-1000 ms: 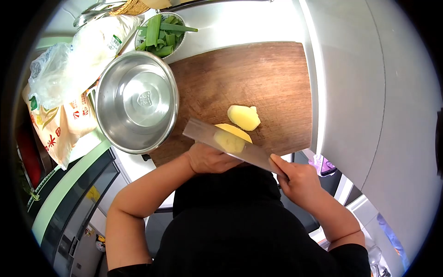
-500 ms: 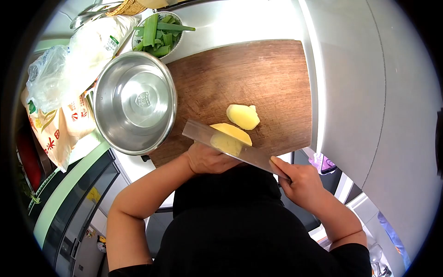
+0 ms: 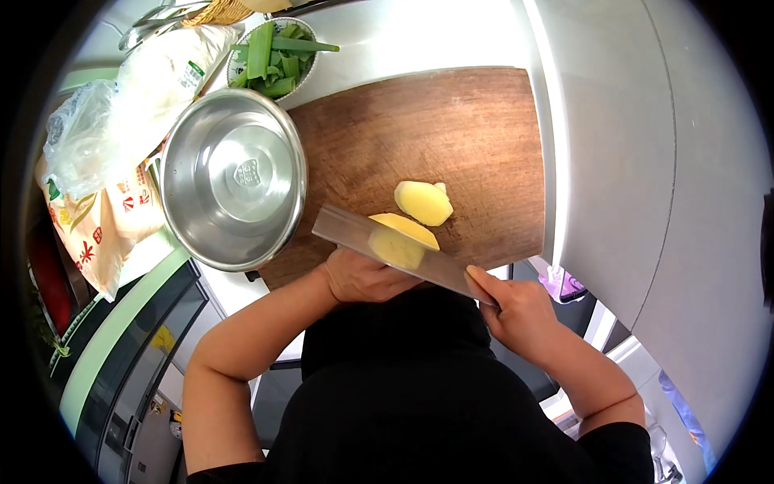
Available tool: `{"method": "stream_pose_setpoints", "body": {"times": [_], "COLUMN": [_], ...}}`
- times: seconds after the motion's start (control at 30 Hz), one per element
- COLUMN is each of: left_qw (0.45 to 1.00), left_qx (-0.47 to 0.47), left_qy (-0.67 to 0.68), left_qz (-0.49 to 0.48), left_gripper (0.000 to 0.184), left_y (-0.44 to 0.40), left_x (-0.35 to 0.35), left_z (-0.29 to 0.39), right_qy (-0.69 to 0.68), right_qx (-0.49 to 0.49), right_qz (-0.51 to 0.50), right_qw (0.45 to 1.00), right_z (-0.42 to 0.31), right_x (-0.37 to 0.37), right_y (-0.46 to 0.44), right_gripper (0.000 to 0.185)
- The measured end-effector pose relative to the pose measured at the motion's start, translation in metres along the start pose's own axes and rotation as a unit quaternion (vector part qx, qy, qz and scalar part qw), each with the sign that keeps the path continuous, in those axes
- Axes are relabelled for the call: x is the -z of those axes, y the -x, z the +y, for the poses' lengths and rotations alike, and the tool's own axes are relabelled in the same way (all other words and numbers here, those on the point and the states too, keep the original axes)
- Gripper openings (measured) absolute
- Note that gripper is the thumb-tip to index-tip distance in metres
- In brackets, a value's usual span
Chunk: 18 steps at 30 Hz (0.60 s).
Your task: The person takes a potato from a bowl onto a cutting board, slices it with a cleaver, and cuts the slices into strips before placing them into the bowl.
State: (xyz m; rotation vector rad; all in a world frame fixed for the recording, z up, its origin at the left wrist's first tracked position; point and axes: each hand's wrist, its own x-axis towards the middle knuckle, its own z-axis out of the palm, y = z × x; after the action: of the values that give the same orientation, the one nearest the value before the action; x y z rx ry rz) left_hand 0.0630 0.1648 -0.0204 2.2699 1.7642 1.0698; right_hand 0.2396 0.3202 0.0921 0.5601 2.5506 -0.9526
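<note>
My right hand (image 3: 520, 315) is wrapped around the handle of a cleaver (image 3: 363, 238), its broad blade slanting up to the left across the near part of the wooden cutting board (image 3: 419, 121). Against the blade's far side shows a yellow piece of ginger (image 3: 407, 227), mirrored in the metal. My left hand (image 3: 367, 276) is closed at the near side of the blade, steadying the ginger; its fingertips are hidden. Just beyond lies a cut ginger piece (image 3: 423, 203) with a small knob, its flat yellow face up.
A steel bowl (image 3: 172, 181) overlaps the board's left edge. Behind it stands a patterned bowl of cut green leaves (image 3: 260, 52). Plastic bags (image 3: 97, 137) crowd the far left. A grey panel (image 3: 617, 161) runs along the right side.
The cleaver and my right hand have shifted slightly to the left. My left hand keeps its place, and the loose ginger piece lies as before.
</note>
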Motion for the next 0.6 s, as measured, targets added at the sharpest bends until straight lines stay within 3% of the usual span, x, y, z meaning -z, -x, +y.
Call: {"method": "stream_pose_setpoints", "body": {"times": [0.33, 0.43, 0.6], "left_qw": [0.997, 0.994, 0.997], "left_qx": [-0.020, -0.041, -0.016], "left_qy": [-0.072, -0.079, -0.070], "left_qz": [0.011, 0.057, 0.005], "left_gripper": [0.012, 0.013, 0.020], "left_y": [-0.007, -0.009, -0.007], "left_x": [-0.001, -0.004, 0.004], "left_z": [0.002, 0.000, 0.008], "right_qy": [-0.002, -0.004, -0.065], "right_qx": [-0.002, -0.032, -0.009], "right_qz": [0.016, -0.001, 0.059], "right_qw": [1.000, 0.999, 0.996], "right_z": [0.011, 0.013, 0.018], "right_x": [-0.030, -0.037, -0.042], "right_y": [-0.034, -0.039, -0.033], "right_gripper": [0.033, 0.037, 0.035]}}
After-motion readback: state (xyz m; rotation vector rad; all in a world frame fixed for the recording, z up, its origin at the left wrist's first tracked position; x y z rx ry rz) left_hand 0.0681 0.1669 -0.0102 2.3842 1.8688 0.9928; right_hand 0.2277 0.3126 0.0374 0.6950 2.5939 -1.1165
